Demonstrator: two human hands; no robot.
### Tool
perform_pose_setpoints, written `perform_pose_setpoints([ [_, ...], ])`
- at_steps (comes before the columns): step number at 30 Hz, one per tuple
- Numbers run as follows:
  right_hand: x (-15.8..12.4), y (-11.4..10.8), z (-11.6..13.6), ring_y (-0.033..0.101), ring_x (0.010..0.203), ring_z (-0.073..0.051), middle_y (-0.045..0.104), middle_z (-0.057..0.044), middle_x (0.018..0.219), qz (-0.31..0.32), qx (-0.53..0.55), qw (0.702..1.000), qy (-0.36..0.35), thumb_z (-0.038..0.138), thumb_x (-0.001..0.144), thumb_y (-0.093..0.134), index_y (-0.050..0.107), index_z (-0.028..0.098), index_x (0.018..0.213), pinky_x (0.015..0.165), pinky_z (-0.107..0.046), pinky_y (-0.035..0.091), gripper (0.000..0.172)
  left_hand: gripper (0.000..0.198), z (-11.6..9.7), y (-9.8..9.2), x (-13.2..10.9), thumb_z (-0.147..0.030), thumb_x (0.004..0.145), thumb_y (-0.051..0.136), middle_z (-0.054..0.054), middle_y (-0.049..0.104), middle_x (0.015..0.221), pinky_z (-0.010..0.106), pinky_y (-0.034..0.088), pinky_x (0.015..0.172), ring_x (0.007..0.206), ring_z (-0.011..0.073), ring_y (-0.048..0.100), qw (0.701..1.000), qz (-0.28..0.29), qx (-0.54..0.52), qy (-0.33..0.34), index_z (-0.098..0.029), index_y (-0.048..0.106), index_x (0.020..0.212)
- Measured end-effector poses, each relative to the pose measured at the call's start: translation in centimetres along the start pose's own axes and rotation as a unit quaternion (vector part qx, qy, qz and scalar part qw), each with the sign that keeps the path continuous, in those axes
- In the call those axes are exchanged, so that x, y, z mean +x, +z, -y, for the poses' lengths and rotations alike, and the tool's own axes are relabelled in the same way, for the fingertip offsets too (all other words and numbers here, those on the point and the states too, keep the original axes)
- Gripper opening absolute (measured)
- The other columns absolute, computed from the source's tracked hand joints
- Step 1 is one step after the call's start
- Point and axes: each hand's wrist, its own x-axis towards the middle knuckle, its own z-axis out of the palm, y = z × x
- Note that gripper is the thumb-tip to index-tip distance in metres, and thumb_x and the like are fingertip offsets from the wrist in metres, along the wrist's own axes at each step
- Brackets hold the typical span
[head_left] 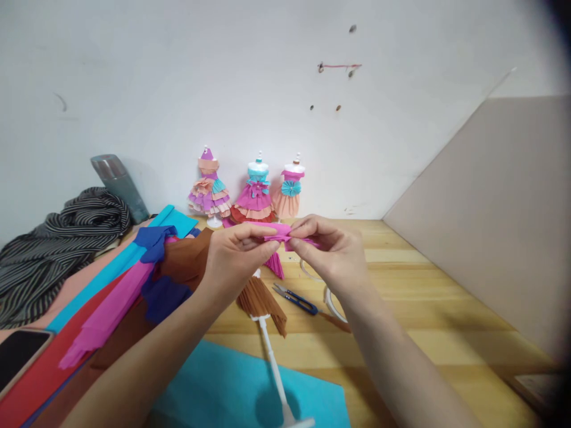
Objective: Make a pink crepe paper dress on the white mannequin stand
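Three doll forms upright at the back of the bench (401, 285), against the wall: a doll form in purple and peach ruffles (208, 193), a doll form in pink, blue and red (253, 199), and a doll form with a blue rosette (289, 199). All three appear finished.

One white stand (276, 374), leaning or lying towards the viewer, its base at the near edge of view. It bears a brown pleated skirt (261, 300); its top is partly hidden behind the left hand. Judged part-dressed.

One piece of pink paper (282, 228), raised above the bench between the left hand (234, 255) and the right hand (332, 249). Both hands pinch it, thumb against fingers, close together. Folding appears in progress; not seen fixed to the stand.

One pink pleated piece (274, 266), just below the hands; whether joined to the paper held above cannot be told. Its pleating looks done.

One pair of blue-handled snips (303, 303), beside a white tape ring (329, 302), neither held.

One blue sheet (223, 380), under the stand. Assorted coloured paper (111, 309), heaped at left, largely unworked.

Outstanding, by judgement: the pink fold, and any trim above the brown pleats.
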Motion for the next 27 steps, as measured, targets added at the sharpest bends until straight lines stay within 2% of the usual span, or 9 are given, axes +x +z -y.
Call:
perform_pose_setpoints([
  [2,-0.04,0.09,-0.08,0.062,0.067,-0.016,0.065,-0.003,0.070,-0.005,0.004,1.000,-0.007,0.019,0.067,0.068,0.063,0.018,0.062,0.061,-0.030,0.049,0.007,0.019,0.07,-0.03,-0.04,-0.018,0.064,0.082,0.006,0.079,0.086,0.027,0.060,0.069,0.075,0.0181,0.073,1.000,0.003,-0.003,-0.006,-0.016,0.077,0.082],
  [7,-0.09,0.36,-0.36,0.062,0.067,-0.016,0.065,-0.003,0.071,-0.007,0.012,1.000,-0.011,0.019,0.067,0.068,0.063,0.019,0.062,0.063,-0.031,0.052,0.007,0.017,0.30,0.03,-0.10,-0.020,0.064,0.082,0.005,0.079,0.085,0.028,0.060,0.075,0.080,0.0185,0.074,0.999,-0.032,0.004,0.011,-0.016,0.076,0.079],
  [13,-0.08,0.26,-0.22,0.062,0.066,-0.016,0.065,-0.003,0.071,-0.007,0.007,1.000,0.001,0.020,0.067,0.068,0.063,0.018,0.064,0.063,-0.031,0.051,0.006,0.029,0.04,0.09,-0.07,-0.015,0.059,0.084,0.005,0.079,0.089,0.027,0.061,0.076,0.082,0.0188,0.074,1.000,-0.024,-0.002,0.006,-0.015,0.075,0.087],
  [21,-0.08,0.31,-0.23,0.060,0.060,-0.015,0.066,-0.002,0.064,-0.003,0.004,0.999,0.035,0.023,0.066,0.067,0.062,0.018,0.064,0.057,-0.028,0.048,0.008,0.024,0.22,0.32,-0.40,-0.014,0.062,0.083,0.005,0.079,0.089,0.028,0.062,0.077,0.084,0.0191,0.074,0.999,-0.034,0.000,0.027,-0.016,0.075,0.085],
  [27,-0.29,0.63,-0.22,0.059,0.058,-0.014,0.065,-0.001,0.063,-0.018,-0.002,0.999,0.034,0.022,0.065,0.067,0.062,0.018,0.063,0.055,-0.027,0.047,0.007,0.021,0.52,0.29,-0.54,-0.014,0.067,0.080,0.004,0.079,0.088,0.027,0.061,0.075,0.082,0.0182,0.074,0.998,-0.044,0.029,0.047,-0.017,0.076,0.087],
])
